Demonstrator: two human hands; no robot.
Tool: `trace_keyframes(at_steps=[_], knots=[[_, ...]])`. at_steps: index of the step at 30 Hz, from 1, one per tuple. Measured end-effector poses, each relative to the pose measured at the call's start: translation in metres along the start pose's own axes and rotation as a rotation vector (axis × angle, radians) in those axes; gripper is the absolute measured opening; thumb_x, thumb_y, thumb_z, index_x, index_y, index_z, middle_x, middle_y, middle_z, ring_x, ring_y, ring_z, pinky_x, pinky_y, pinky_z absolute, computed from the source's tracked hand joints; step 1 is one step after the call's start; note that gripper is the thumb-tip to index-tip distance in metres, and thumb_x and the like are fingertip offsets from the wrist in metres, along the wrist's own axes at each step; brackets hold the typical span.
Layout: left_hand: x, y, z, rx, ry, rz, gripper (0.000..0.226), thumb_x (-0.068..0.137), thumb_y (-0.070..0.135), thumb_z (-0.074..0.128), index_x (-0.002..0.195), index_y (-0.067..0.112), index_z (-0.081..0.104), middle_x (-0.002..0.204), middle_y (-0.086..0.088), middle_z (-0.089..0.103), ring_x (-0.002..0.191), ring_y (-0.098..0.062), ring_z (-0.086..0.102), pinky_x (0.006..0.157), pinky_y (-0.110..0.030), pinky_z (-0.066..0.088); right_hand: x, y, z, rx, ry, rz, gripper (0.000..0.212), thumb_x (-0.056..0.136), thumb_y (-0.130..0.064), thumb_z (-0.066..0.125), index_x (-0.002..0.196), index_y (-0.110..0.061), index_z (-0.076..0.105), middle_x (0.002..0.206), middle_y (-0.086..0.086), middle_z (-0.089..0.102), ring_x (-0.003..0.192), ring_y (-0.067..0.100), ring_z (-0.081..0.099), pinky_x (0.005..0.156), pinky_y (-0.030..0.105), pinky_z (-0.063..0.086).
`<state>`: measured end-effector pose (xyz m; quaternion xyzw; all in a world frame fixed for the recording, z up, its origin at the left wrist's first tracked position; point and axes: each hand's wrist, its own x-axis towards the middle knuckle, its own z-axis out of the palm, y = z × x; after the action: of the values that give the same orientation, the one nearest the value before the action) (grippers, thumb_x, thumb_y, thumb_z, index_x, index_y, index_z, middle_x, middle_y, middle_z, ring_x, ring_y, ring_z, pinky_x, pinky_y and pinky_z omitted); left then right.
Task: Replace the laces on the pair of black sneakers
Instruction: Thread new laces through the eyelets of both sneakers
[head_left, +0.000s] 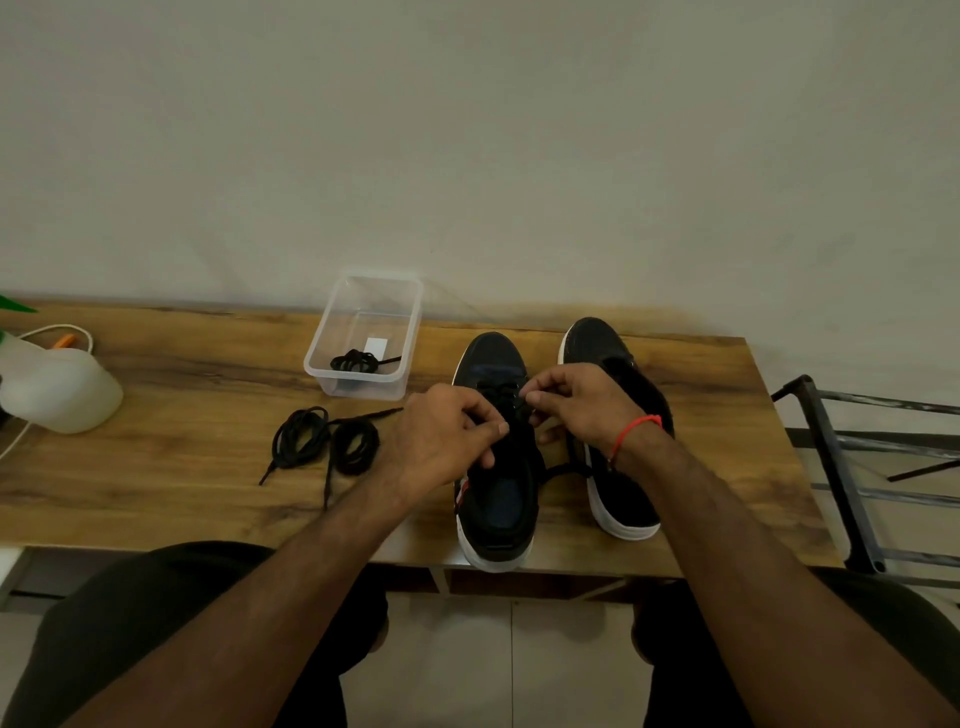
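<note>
Two black sneakers with white soles stand side by side on the wooden table, toes toward the wall. Over the left sneaker, my left hand pinches its black lace at the eyelets. My right hand pinches the lace end from the other side, above the tongue. The right sneaker lies partly under my right wrist. A black lace strand runs between the two shoes. Two coiled black laces lie on the table left of my left hand.
A clear plastic tub with one coiled black lace stands at the back, left of the shoes. A white plastic jug lies at the far left. A metal chair frame stands beyond the table's right edge.
</note>
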<state>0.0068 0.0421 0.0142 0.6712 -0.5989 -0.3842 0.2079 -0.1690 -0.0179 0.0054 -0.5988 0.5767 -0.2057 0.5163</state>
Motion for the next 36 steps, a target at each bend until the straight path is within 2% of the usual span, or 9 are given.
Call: trace_keyframes(at_steps=[4,7,9,15,21,26,31,36], knots=[[-0.001,0.0,0.01,-0.095,0.059,-0.007,0.004,0.097,0.029,0.067,0.096,0.027,0.069,0.063,0.006,0.072,0.041,0.002,0.056,0.043,-0.015,0.045,0.003,0.004,0.009,0.163,-0.009,0.096,0.011,0.099,-0.006,0.058,0.099,-0.007,0.068,0.087,0.007,0.067,0.077,0.016,0.063,0.062,0.029,0.058],[-0.001,-0.002,0.015,-0.094,0.121,0.007,0.006,0.098,0.031,0.065,0.092,0.028,0.068,0.062,0.007,0.071,0.042,0.0,0.057,0.042,-0.014,0.047,0.005,0.003,0.011,0.364,-0.022,0.187,0.012,0.1,-0.005,0.056,0.099,-0.005,0.067,0.086,0.007,0.067,0.072,0.016,0.061,0.063,0.03,0.054],[-0.001,-0.003,0.017,-0.082,0.135,0.01,0.007,0.098,0.032,0.065,0.091,0.03,0.066,0.061,0.007,0.071,0.043,0.0,0.058,0.042,-0.013,0.046,0.005,0.002,0.01,0.409,-0.029,0.216,0.012,0.099,-0.003,0.056,0.096,-0.005,0.068,0.084,0.007,0.067,0.071,0.015,0.061,0.063,0.029,0.053],[0.0,-0.006,0.017,-0.093,0.158,-0.007,0.006,0.097,0.032,0.066,0.093,0.028,0.068,0.061,0.006,0.071,0.043,0.001,0.058,0.043,-0.014,0.046,0.004,-0.001,0.009,0.291,-0.079,0.221,0.02,0.099,0.001,0.051,0.092,-0.005,0.068,0.078,0.007,0.063,0.068,0.014,0.057,0.064,0.027,0.052],[-0.003,-0.007,0.019,-0.093,0.162,-0.009,0.004,0.096,0.033,0.068,0.097,0.029,0.068,0.061,0.008,0.071,0.051,-0.001,0.064,0.045,-0.015,0.051,0.005,-0.001,0.012,0.192,-0.028,0.185,0.019,0.099,0.001,0.052,0.094,-0.005,0.069,0.081,0.008,0.064,0.07,0.013,0.059,0.061,0.025,0.054],[-0.004,-0.006,0.023,-0.115,0.208,0.002,0.007,0.097,0.031,0.067,0.1,0.026,0.067,0.063,0.006,0.071,0.043,0.002,0.059,0.043,-0.014,0.045,0.002,-0.005,0.013,0.294,-0.076,0.214,0.022,0.099,0.003,0.049,0.091,-0.005,0.068,0.076,0.007,0.06,0.067,0.014,0.054,0.062,0.026,0.049],[-0.003,-0.009,0.026,-0.15,0.232,-0.009,0.014,0.095,0.032,0.069,0.106,0.024,0.065,0.064,0.004,0.071,0.045,0.003,0.06,0.042,-0.013,0.043,0.002,-0.003,0.014,0.226,-0.122,0.227,0.021,0.1,-0.006,0.053,0.093,-0.009,0.072,0.088,0.005,0.069,0.083,0.015,0.06,0.074,0.03,0.049],[-0.001,-0.009,0.026,-0.129,0.236,-0.01,0.012,0.096,0.033,0.068,0.104,0.025,0.066,0.065,0.004,0.071,0.043,0.003,0.058,0.043,-0.015,0.044,-0.003,0.0,0.009,0.197,-0.141,0.223,0.017,0.099,-0.014,0.06,0.102,-0.01,0.075,0.083,-0.006,0.071,0.072,0.005,0.059,0.062,0.022,0.042]])
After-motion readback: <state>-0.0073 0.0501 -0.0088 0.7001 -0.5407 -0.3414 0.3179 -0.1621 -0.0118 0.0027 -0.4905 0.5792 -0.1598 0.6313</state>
